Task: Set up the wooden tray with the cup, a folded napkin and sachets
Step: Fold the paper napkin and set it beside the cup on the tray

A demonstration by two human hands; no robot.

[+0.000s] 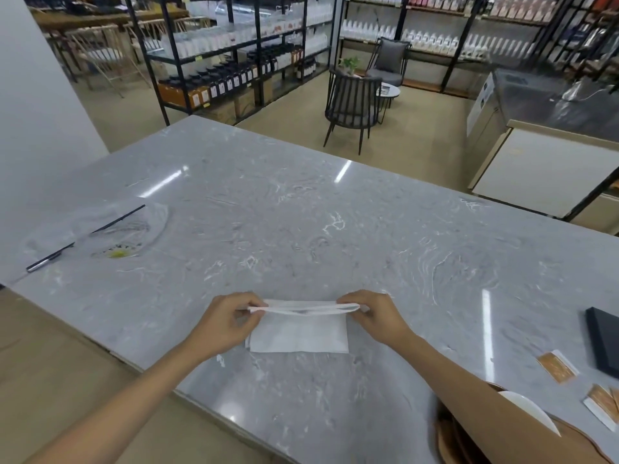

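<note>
Napkin point(298, 333) lies on the counter point(301, 212) near its front edge; left hand point(224, 321) and right hand point(376, 316) pinch its raised far fold at either end; sachets point(557, 366) lie at right, near the tray point(449, 437).

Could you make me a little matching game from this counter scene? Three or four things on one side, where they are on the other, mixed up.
Things:
1. napkin
2. sachets
3. plastic bag
4. wooden tray

Places:
A. far left of the counter
B. bottom right, partly hidden under the right forearm
C. between the left hand and right hand
D. right side, near a dark flat object

Pairs: 1-C, 2-D, 3-A, 4-B
</note>
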